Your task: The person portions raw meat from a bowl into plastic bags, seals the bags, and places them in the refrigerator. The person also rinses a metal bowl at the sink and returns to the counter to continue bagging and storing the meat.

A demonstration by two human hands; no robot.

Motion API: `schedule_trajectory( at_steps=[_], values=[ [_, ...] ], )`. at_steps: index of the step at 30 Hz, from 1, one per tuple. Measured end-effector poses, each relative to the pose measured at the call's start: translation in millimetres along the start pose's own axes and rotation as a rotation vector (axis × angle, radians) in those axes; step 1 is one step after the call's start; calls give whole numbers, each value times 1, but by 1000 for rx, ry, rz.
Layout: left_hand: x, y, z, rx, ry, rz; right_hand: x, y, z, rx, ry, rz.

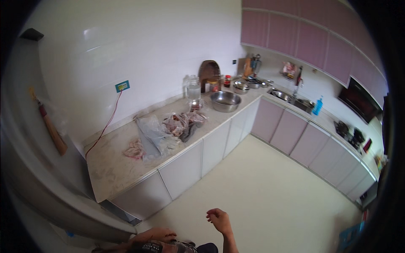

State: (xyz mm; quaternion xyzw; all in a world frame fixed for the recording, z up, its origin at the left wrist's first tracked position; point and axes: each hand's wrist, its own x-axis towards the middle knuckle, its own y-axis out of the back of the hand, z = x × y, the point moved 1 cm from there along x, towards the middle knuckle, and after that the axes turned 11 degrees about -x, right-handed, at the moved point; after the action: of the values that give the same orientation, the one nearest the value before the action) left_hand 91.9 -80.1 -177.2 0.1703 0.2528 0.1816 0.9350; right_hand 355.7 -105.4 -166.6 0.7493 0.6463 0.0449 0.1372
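Note:
My right hand (219, 220) hangs over the pale floor, its fingers loosely curled and no object visible in it. Low in the view, my left hand (163, 234) is held close to my body, also with nothing visible in it. Both are apart from the stone-look countertop (109, 167) ahead of me. On that counter lie a crumpled clear plastic bag (158, 134), a bag of reddish-brown food (175, 124) and a small pinkish bag or cloth (135, 149). Beyond them stands a wide stainless steel basin (226, 101).
A glass jar (193, 88) and a red-lidded jar (227, 81) stand near the wall. A sink (300, 106), a blue bottle (318, 106) and a gas stove (349, 134) line the right-hand counter. A brush (52, 129) hangs at left; a blue plastic item (351, 235) stands lower right.

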Motion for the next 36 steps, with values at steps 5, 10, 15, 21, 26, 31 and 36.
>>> schedule_trajectory(
  at_steps=[5, 10, 15, 21, 26, 31, 36],
  values=[
    [67, 7, 30, 23, 105, 284, 72, 70, 28, -11, -46, -118],
    [118, 23, 80, -165, 66, 692, 150, 123, 36, -125, 25, -342],
    [131, 81, 91, -47, 101, 1114, 229, 128, 19, -193, 100, -450],
    [155, 220, 86, 117, -64, 1386, 354, 68, -19, -188, 322, -433],
    [208, 360, 50, 364, -69, 1429, 479, -11, -67, -202, 468, -179],
    [299, 461, -13, 680, 67, 1382, 569, -93, -82, -517, 712, 194],
    [319, 513, -40, 516, 183, 818, 601, -106, -55, -478, 498, -169]
  ],
)
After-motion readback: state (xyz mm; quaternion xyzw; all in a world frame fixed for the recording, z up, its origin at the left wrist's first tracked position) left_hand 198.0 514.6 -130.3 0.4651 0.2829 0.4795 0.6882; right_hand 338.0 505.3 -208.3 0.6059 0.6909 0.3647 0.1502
